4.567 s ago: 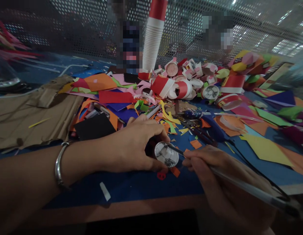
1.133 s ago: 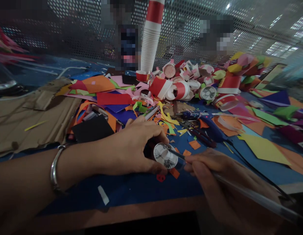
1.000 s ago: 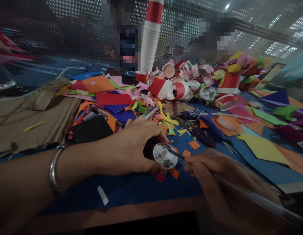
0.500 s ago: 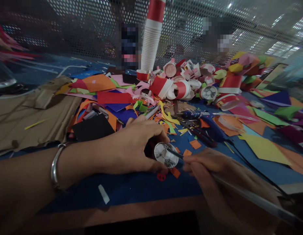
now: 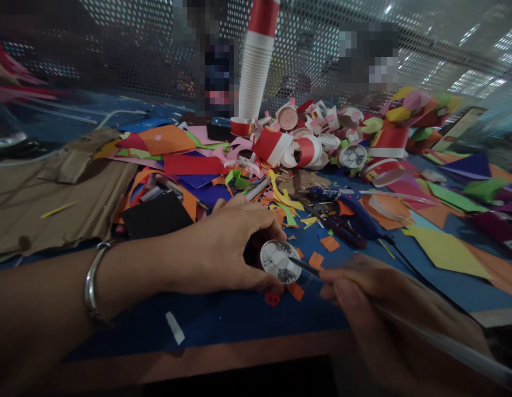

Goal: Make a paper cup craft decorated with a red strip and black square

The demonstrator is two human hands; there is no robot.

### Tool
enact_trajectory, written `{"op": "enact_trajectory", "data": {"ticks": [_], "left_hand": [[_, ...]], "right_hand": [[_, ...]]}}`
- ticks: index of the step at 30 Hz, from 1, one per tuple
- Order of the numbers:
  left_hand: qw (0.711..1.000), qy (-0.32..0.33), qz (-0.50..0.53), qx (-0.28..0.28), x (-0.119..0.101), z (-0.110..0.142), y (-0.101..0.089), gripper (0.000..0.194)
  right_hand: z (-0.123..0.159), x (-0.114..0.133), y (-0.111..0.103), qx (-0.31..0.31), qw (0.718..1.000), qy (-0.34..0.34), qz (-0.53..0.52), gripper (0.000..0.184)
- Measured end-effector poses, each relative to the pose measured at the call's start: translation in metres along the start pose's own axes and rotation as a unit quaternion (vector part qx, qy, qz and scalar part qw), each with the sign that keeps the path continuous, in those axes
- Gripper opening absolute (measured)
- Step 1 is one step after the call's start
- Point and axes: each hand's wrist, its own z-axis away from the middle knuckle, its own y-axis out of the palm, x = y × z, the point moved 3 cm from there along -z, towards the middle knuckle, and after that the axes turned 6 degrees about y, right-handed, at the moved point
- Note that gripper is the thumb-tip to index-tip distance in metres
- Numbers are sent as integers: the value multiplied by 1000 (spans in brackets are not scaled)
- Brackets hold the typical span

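Note:
A small paper cup (image 5: 280, 261) lies with its round white base turned towards me, black strokes drawn around a pale centre. My left hand (image 5: 231, 242) is closed around its side, thumb below and fingers above, hiding most of its wall. Between the thumb and fingers of my right hand (image 5: 375, 309) is a slim pen (image 5: 305, 266) with a dark front end and a long pale barrel. Its tip is at the cup's base, close to the centre. Small orange paper scraps (image 5: 296, 291) and a red cut-out (image 5: 273, 298) lie beside the cup.
Behind my hands are scissors (image 5: 338, 226), a blue glue gun (image 5: 359, 207) with a cord, and many paper scraps. A tall cup stack (image 5: 256, 71) rises beside a heap of cut cups (image 5: 307, 149). Cardboard (image 5: 53, 204) lies left; a mesh screen (image 5: 135, 49) stands behind.
My right hand has shifted slightly right and down with the pen, and the tip has moved across the cup's base. The left hand and cup stay in place.

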Motion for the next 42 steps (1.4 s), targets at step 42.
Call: {"op": "enact_trajectory", "data": {"ticks": [42], "left_hand": [[1000, 14, -5, 1, 0, 0, 1, 46]], "right_hand": [[-3, 8, -2, 3, 995, -65, 72, 14]]}}
